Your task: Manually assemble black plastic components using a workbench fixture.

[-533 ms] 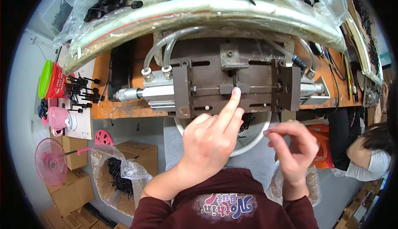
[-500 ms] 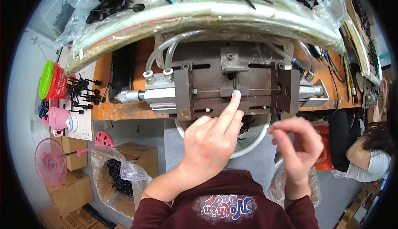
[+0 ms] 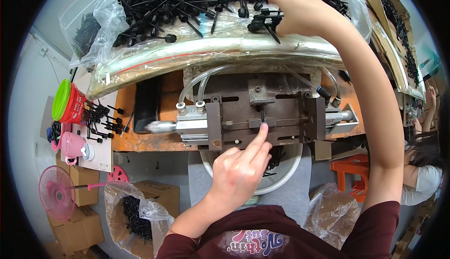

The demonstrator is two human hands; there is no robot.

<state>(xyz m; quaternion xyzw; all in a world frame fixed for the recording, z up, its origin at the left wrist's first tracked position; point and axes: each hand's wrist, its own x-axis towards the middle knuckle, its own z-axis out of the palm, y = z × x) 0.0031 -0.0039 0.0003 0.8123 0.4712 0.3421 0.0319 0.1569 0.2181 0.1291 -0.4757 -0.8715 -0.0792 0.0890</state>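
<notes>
My left hand [image 3: 238, 173] reaches over the front of a dark metal clamping fixture [image 3: 287, 105], index finger stretched out. Its tip touches the near end of a thin black rod-like part [image 3: 262, 114] at the small centre block [image 3: 254, 123]; the other fingers are curled. At the far side, my right hand [image 3: 307, 12] is over a heap of black plastic stemmed parts [image 3: 164, 6], its fingers apart around a small cluster of those parts [image 3: 259, 23]. Whether its fingertips touch any of them I cannot tell.
Pneumatic cylinders [image 3: 193, 130] with clear hoses flank the fixture. Below it, a white basket [image 3: 294, 170] with black parts rests on my lap. Left stand a red tub [image 3: 72, 109], a pink cup [image 3: 72, 145] and a fan [image 3: 57, 192]. An orange stool [image 3: 344, 165] and another person are right.
My right hand has moved from in front of the fixture, far forward to the heap. The left index finger stays at the black part. The whole view has shifted slightly.
</notes>
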